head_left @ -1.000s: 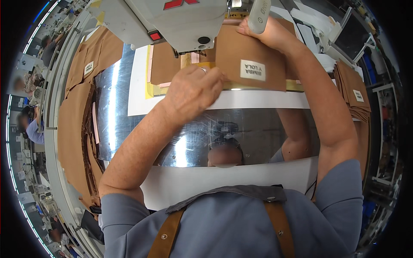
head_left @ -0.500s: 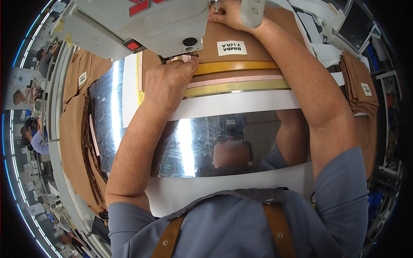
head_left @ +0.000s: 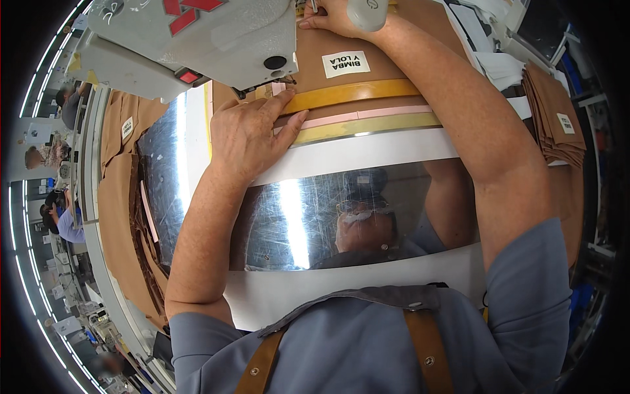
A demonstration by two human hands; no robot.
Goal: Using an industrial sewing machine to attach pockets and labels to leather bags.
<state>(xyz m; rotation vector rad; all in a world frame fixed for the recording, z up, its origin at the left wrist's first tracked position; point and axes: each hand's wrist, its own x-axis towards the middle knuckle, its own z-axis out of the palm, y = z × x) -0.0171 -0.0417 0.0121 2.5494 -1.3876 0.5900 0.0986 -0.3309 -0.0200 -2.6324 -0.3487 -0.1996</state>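
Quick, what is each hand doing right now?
Left hand: open, flat on the brown fabric.
Right hand: on the fabric by the sewing machine; grip unclear.

Your left hand (head_left: 252, 134) is boxed in from above by the grey sewing machine head (head_left: 197, 43), which overhangs the brown fabric (head_left: 387, 56). Toward you, the shiny metal plate (head_left: 367, 210) lies open. Stacked brown pieces (head_left: 554, 125) crowd the right edge.

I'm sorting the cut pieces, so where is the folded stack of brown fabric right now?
In the head view, the folded stack of brown fabric lies at the far right of the table, beyond the person's right forearm, apart from both hands.
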